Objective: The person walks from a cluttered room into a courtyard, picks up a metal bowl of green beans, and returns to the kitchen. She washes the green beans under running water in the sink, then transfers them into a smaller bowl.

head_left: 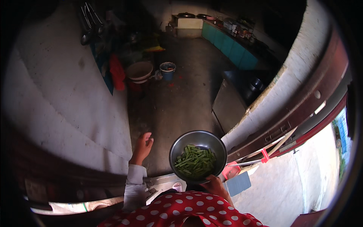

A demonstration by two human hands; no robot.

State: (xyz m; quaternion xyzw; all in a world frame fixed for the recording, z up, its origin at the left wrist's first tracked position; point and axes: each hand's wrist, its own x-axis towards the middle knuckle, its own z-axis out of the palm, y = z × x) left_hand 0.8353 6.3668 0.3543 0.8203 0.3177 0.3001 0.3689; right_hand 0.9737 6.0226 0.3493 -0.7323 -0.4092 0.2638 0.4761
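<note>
My right hand [216, 186] grips the near rim of a round metal bowl [175, 144], held in front of my body. Cut green bean pieces [195, 160] lie in the bottom of the bowl. To the left of the bowl, my left hand [143, 148] is raised with nothing in it. Its thumb stands apart from partly curled fingers, and it touches neither the bowl nor the wall. A red garment with white dots [184, 205] covers my front, and one shoe [177, 186] shows below the bowl.
Beyond the doorway, a bucket [168, 74] and stacked basins [139, 71] stand on the dark floor [187, 99]. A refrigerator-like cabinet [228, 105] and teal counter [229, 48] line the right. White walls [71, 99] flank the opening. A red dustpan [231, 170] lies right of the bowl.
</note>
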